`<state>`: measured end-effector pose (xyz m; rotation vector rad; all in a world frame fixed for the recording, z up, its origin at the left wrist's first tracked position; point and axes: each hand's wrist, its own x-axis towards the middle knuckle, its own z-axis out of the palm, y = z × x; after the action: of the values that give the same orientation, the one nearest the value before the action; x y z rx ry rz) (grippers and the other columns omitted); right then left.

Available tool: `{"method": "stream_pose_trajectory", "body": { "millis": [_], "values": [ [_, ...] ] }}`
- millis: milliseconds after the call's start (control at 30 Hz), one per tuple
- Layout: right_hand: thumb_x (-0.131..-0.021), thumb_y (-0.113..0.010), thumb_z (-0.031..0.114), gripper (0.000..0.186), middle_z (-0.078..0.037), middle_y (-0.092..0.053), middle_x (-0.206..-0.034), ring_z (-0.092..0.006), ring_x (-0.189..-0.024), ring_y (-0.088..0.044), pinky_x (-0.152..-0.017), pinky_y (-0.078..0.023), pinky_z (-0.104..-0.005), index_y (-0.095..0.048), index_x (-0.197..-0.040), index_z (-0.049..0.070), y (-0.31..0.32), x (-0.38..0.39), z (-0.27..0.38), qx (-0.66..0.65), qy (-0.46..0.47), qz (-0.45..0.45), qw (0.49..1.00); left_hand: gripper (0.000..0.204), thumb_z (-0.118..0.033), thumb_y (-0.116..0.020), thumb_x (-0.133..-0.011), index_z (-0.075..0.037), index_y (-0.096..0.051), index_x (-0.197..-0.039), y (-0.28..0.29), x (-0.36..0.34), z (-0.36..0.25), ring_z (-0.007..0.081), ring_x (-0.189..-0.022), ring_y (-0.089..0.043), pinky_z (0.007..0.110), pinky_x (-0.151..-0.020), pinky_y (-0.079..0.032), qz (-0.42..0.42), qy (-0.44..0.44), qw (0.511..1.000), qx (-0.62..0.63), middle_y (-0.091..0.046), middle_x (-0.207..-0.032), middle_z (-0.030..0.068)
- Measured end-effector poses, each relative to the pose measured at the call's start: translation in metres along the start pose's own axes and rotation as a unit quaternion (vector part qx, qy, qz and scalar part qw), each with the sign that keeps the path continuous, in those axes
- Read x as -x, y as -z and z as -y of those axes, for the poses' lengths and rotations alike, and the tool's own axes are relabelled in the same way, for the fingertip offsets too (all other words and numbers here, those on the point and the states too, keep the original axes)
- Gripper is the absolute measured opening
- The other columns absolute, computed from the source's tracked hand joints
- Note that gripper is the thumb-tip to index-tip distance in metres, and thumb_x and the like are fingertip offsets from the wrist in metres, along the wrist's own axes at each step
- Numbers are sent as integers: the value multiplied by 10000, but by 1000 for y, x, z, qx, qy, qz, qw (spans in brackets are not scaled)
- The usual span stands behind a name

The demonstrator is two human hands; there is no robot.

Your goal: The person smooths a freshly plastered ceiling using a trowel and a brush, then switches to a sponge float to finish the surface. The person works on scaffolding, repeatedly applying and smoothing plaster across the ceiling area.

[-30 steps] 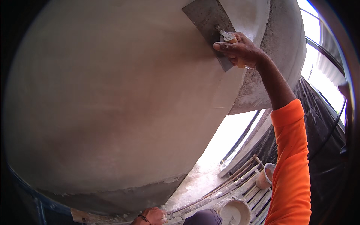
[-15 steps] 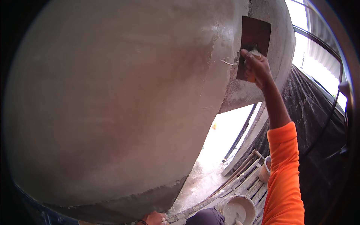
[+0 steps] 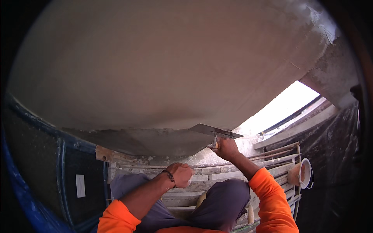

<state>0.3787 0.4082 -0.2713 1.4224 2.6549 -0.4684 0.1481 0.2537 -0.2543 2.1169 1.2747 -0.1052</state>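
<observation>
My two knees (image 3: 223,200), in dark trousers, lie nearest, between 5 and 7 o'clock of the view, with orange sleeves (image 3: 272,198) outside them at 5 and 7. My left hand (image 3: 180,174), a dark bracelet (image 3: 170,176) at its wrist, is at 6 o'clock above the knees; its fingers are curled inward, their tips partly hidden, and I cannot tell whether they close on anything. My right hand (image 3: 224,149), between 4 and 5 o'clock, has its fingers clamped round the handle of the trowel (image 3: 211,129). The flat metal blade is at 4 o'clock, tilted, its length running from 10 toward 4 o'clock; it overlaps the lower edge of the grey plaster surface (image 3: 163,66), though contact cannot be told. Beneath my legs run pale, stained slats (image 3: 186,192). A bucket (image 3: 299,174), its handle hanging outward, stands tilted in view at 4 o'clock. The plaster surface fills the span from 10 to 2 o'clock, smooth in its middle, ragged along its lower edge. Farther out are a blue frame (image 3: 61,171) and a white paper (image 3: 80,185) at 8 o'clock, black sheeting (image 3: 322,151) between 3 and 4, and a bright opening (image 3: 285,103) at 3.
</observation>
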Motion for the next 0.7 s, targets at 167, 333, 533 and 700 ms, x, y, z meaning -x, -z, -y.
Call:
{"method": "stream_pose_trajectory", "body": {
  "millis": [167, 333, 533, 700],
  "values": [
    [-951, -645, 528, 627, -252, -711, -817, -445, -813, -715, -736, -574, -540, -560, -1163, -56, -49, -47, 48, 24, 158, 35, 986, 307, -167, -658, -809, -108, -758, -1093, -18, -18, -10, 369, -1059, -705, 480, -913, -556, 70, 1, 997, -35, -736, -1080, 172],
    [-948, -650, 419, 520, -231, -732, -917, -415, -880, -728, -775, -584, -513, -549, -1191, -30, -84, -98, 98, 115, 225, 120, 960, 301, -139, -673, -790, -98, -770, -1071, -26, -21, -19, 344, -1137, -687, 448, -971, -540, 117, 13, 993, 9, -721, -1168, 172],
    [-937, -656, 334, 446, -200, -743, -999, -380, -949, -735, -816, -585, -495, -566, -1233, 12, -100, -135, 134, 129, 158, 106, 973, 307, -111, -706, -773, -49, -769, -1067, -19, -10, -6, 334, -1163, -679, 440, -1000, -530, 100, 11, 995, 26, -710, -1206, 182],
    [-921, -650, 360, 437, -199, -741, -901, -382, -869, -737, -764, -581, -504, -599, -1204, 31, -72, -119, 107, 162, 206, 141, 955, 290, -139, -676, -775, -75, -766, -1043, -20, 5, 18, 365, -1074, -709, 468, -931, -560, 68, 7, 997, 38, -739, -1105, 186]
  ]
}}
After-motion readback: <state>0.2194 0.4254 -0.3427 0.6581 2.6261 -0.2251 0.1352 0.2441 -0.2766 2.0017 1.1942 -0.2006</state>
